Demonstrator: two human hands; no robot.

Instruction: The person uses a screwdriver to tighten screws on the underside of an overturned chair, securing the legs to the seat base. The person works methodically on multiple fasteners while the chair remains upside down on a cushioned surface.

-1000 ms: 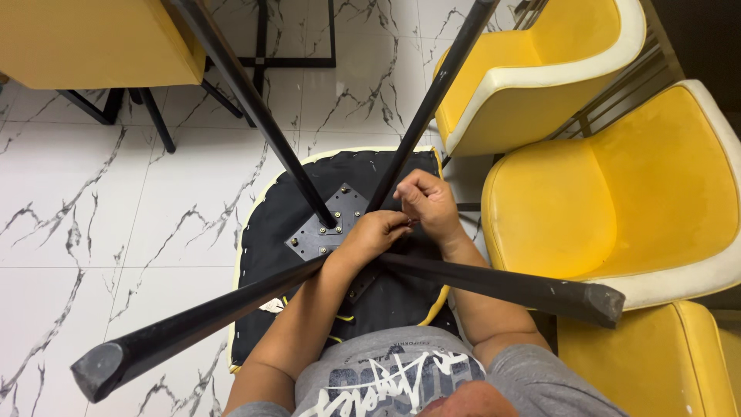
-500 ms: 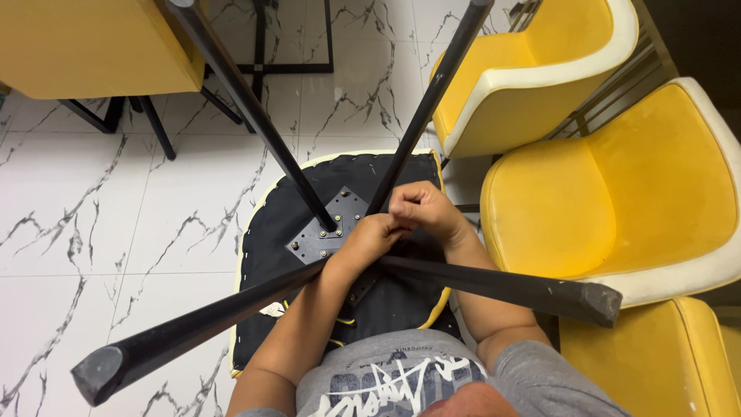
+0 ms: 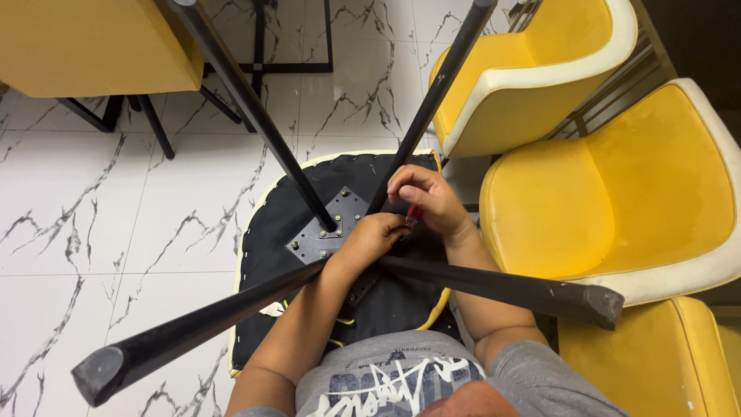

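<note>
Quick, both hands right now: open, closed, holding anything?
Left hand: curled closed on the upturned chair's black metal mounting plate; whether it grips anything cannot be told.
Right hand: closed on a small red tool handle.

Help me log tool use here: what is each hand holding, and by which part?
The right hand pinches a small red-handled tool by its handle; its tip is hidden. The left hand rests at the upturned chair's leg bracket; whether it grips anything cannot be told.

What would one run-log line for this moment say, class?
left hand: on chair underside by metal plate | right hand: grips small red tool | chair: upturned, four black legs up
</note>
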